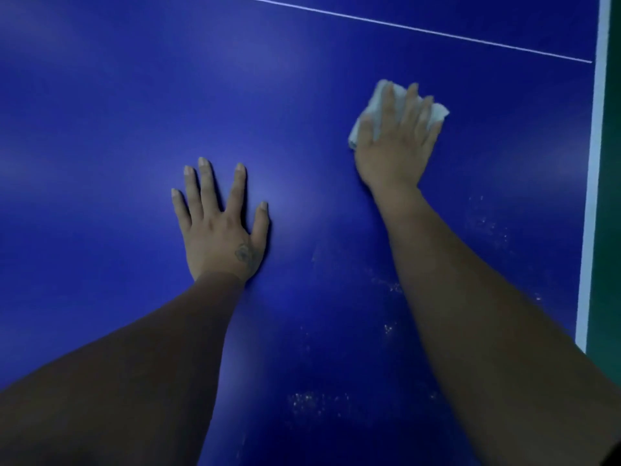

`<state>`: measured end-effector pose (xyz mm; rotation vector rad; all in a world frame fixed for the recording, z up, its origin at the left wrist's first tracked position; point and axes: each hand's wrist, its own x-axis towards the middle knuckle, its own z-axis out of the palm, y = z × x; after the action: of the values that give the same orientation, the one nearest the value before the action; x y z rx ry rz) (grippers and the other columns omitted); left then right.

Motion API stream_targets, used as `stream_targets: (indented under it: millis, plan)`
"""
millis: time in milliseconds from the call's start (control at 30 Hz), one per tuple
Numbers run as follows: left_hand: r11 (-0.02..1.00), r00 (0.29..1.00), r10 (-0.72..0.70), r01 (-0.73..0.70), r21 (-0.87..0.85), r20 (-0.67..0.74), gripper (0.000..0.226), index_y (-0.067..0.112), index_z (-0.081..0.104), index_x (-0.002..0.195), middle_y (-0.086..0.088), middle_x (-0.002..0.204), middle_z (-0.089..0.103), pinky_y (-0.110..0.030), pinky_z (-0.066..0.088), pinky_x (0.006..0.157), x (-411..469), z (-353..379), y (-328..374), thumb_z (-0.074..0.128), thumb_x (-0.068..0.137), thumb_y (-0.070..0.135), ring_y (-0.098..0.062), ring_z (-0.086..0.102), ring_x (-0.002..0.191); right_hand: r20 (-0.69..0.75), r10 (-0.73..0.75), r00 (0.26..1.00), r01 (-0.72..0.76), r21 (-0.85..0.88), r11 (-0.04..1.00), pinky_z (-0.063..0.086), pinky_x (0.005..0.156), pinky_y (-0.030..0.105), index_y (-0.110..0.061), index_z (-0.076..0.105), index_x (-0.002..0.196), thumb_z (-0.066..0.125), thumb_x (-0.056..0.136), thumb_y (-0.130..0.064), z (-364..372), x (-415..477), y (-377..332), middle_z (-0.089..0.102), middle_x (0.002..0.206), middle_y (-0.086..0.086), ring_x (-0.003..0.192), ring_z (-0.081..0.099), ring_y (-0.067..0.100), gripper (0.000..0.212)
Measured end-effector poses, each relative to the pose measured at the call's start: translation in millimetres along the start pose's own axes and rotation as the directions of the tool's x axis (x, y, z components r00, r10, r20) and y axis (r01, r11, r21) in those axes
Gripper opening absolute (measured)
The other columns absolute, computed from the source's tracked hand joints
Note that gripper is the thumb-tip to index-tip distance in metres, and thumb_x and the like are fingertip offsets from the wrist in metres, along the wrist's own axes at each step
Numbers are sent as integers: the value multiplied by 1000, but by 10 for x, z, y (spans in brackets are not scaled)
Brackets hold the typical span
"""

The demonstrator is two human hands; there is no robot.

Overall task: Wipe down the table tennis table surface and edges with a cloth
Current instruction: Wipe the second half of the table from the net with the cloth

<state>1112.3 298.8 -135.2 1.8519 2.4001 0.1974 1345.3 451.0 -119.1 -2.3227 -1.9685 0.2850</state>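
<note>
A small dark mark sits on the back of the left hand, too blurred to make out.

The white cloth lies bunched flat on the blue tabletop, well in from the white edge stripe that runs along the tabletop's right side. The right hand presses down on it, fingers nearly straight and slightly apart, pointing away from the person and roughly parallel to the stripe. The hand covers most of the cloth. White shows beside the thumb, beyond the fingertips and past the little finger on the stripe's side, so its long axis cannot be told for sure.

The left hand rests palm down on the bare tabletop, farther from the stripe than the cloth, its fingers straight and spread, holding nothing.

Pale specks dot the surface between the right forearm and the stripe. A thin white line slants across the far tabletop and meets the stripe. Beyond the stripe is green floor.
</note>
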Motion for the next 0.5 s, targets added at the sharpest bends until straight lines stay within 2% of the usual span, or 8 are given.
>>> stream_targets:
  millis: [100,167,300,400,500]
  plan:
    - [1000,1000,11,-11,1,-2,70,34,25,171,-15,180,7,-60,6,133,3,9,-8,30,109,65,-37,3,167,1,-239,971,238,-68,969,9,133,60,-30,14,174,18,114,-53,130,-706,-191,13,181,12,167,10,36,64]
    - [1000,1000,18,-18,-19,9,70,34,22,172,-14,180,6,-59,5,134,14,3,-18,28,110,65,-36,2,167,44,-375,926,377,-51,925,10,133,61,-30,11,174,22,115,-54,211,-1423,-129,8,182,10,168,6,34,65]
    - [994,995,94,-92,-54,42,68,31,16,173,-8,182,4,-55,5,135,-192,-31,-164,22,113,63,-30,-1,168,136,-469,873,474,-5,881,11,133,62,-32,12,174,28,115,-55,238,-2456,146,2,183,4,169,0,31,66]
    - [983,984,178,-177,-35,5,66,26,17,173,-6,182,8,-56,9,135,-638,-27,-352,27,115,54,-30,2,168,154,-507,848,521,-68,851,6,134,62,-32,9,174,25,116,-55,171,-2259,150,3,182,7,168,3,32,65]
    - [981,981,192,-191,-36,31,67,27,15,173,-4,182,7,-59,12,134,-1101,-49,-489,30,114,54,-30,3,168,148,-445,883,465,-154,872,0,134,62,-31,4,174,13,114,-56,101,-1638,1,2,182,10,168,2,34,66]
